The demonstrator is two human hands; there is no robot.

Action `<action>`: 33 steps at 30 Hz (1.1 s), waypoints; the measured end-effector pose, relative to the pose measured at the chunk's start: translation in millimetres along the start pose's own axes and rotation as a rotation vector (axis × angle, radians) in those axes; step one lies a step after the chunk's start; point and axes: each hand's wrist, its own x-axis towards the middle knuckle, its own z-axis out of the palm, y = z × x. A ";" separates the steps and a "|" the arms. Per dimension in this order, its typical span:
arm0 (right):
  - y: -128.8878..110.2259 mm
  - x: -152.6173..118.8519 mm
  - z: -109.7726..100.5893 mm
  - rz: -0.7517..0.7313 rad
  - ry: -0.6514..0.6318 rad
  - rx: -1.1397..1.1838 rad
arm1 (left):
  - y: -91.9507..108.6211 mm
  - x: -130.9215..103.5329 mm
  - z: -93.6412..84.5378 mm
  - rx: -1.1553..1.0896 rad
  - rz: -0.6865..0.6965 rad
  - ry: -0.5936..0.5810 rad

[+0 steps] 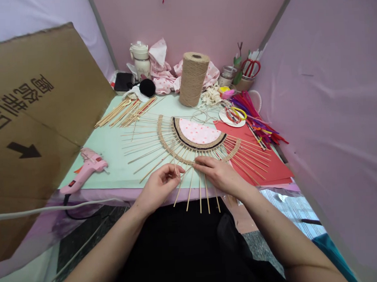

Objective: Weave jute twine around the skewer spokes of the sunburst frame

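A half-round piece with a pink dotted centre (199,132) lies on the table, thin wooden sticks (150,161) fanning out from its twine and black edge. An outer band of twine (162,138) is woven across the sticks. At the band's near side, my left hand (165,180) pinches a thin strand of twine between thumb and fingers. Beside it on the right, my right hand (217,173) rests with its fingers pressed together on the band and stick bases; what lies under them is hidden.
A pink glue gun (87,169) lies at the left by a large cardboard box (41,106). Behind stand a twine spool (194,79), loose sticks (126,112) and a bottle (140,61). Red paper (276,166), coloured pipe cleaners (252,112) and scissors (250,67) are on the right.
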 end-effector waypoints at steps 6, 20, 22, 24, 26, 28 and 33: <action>0.9 -2.2 -0.9 0.004 -0.009 0.007 | 7.6 -9.1 -2.5 -0.310 -0.172 -0.108; 4.0 -3.0 -6.3 0.034 -0.032 0.075 | -19.8 -47.3 -23.5 -0.009 -0.084 0.198; 4.2 -4.1 -7.7 0.076 -0.048 0.090 | -24.1 -45.4 -25.6 -0.027 -0.072 0.238; 3.8 -4.4 -8.6 0.094 -0.055 0.092 | -27.7 -43.5 -27.3 -0.057 -0.071 0.259; 2.8 -3.7 -9.7 0.084 -0.057 0.092 | -29.7 -41.5 -27.9 -0.133 -0.089 0.295; 1.5 -2.5 -11.2 0.060 -0.065 0.091 | -29.3 -39.0 -27.3 -0.249 -0.115 0.343; 1.3 -1.2 -13.3 -0.014 -0.079 0.083 | -19.9 -27.3 -24.1 -0.452 -0.109 0.485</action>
